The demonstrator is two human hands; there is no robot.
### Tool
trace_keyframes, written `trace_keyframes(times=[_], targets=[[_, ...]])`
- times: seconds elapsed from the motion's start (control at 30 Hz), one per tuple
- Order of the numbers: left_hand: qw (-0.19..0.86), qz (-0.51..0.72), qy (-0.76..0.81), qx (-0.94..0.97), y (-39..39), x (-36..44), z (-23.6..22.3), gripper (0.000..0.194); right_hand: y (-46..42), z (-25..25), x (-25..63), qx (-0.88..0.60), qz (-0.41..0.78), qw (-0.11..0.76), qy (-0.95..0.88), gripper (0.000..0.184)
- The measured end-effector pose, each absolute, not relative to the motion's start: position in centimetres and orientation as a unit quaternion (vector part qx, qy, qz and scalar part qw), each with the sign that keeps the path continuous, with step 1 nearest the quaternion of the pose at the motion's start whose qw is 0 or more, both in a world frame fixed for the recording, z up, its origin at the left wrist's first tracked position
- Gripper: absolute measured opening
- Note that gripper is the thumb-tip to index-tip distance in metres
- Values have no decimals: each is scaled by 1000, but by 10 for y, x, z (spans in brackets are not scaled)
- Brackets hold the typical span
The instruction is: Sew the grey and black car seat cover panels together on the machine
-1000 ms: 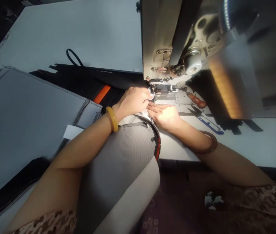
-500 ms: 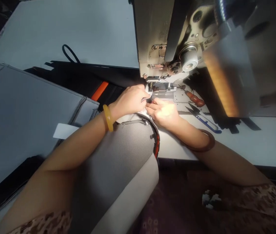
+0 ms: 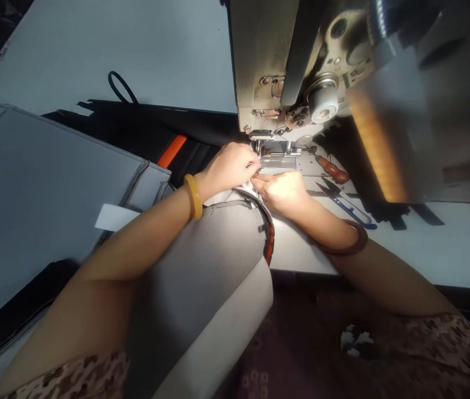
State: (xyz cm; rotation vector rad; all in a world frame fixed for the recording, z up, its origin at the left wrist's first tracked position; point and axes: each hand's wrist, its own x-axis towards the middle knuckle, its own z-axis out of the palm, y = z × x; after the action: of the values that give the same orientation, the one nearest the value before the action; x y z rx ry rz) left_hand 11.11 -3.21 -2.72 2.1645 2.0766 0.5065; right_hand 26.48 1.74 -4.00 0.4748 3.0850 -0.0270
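Observation:
Just in front of the presser foot of a sewing machine (image 3: 262, 66), a grey fabric panel (image 3: 214, 249) lies with its bound edge curving up to the needle. My left hand (image 3: 233, 166), with a yellow bangle at the wrist, is closed on the fabric edge left of the needle. Opposite it, my right hand (image 3: 282, 191) pinches the same edge, fingers pressed together under the lamp light. The two hands nearly meet. Black and red trim (image 3: 270, 235) runs down the panel's right side. The fingertips partly hide the stitched spot.
Thread snips (image 3: 353, 209) with a blue handle lie right of my right hand. A tool with a red-brown handle (image 3: 335, 170) rests near the machine bed. Grey panels (image 3: 60, 183), a white tag (image 3: 114, 217) and black fabric with an orange strip (image 3: 172, 151) spread over the left of the table.
My left hand has shifted slightly right and up toward the needle, with the fabric moving a little the same way. My right hand stays near the needle, its fingers drawn in slightly.

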Motion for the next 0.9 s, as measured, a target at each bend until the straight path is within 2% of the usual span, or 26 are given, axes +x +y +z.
trace_keyframes(times=[0.13,0.23,0.37,0.57,0.9], targets=[[123,150,680,707,-44,101,-12,35,20,-42,265,162,-27,-14,986,33],[167,128,648,732,-63,92,-9,41,19,-46,267,157,-71,-42,984,25],[99,152,609,772,-75,86,-26,43,18,-50,266,133,-149,-50,978,17],[16,141,548,824,-66,82,-37,37,15,-43,264,140,-109,7,984,13],[25,144,535,832,-58,79,-37,30,17,-31,267,121,-92,20,988,12]])
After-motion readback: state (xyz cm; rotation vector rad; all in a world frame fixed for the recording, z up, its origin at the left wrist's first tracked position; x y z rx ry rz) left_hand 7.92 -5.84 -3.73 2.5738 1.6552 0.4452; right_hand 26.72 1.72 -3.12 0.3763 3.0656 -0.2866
